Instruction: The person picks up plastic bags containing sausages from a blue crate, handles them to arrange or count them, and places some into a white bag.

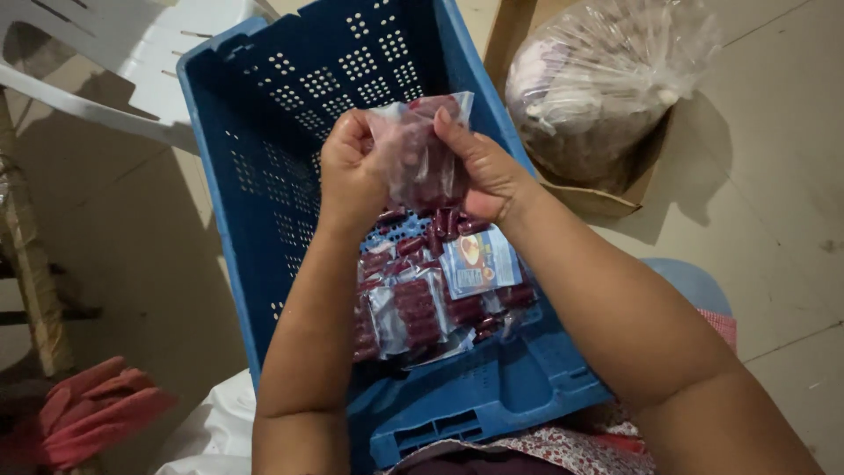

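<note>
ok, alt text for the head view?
Both hands, left hand and right hand, hold a clear packet of dark red pieces above a blue perforated crate containing more packets.

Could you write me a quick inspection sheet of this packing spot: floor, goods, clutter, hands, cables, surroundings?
Surface: pale tiled floor.
Job's things: small clear bag of dark red pieces held above a blue crate; more filled packets lie in the crate.
Clutter: red cloth at lower left.
Hands: left hand and right hand both pinch the bag.
Cables: nothing seen.
Surroundings: white plastic chair; big plastic sack in a cardboard box.
</note>
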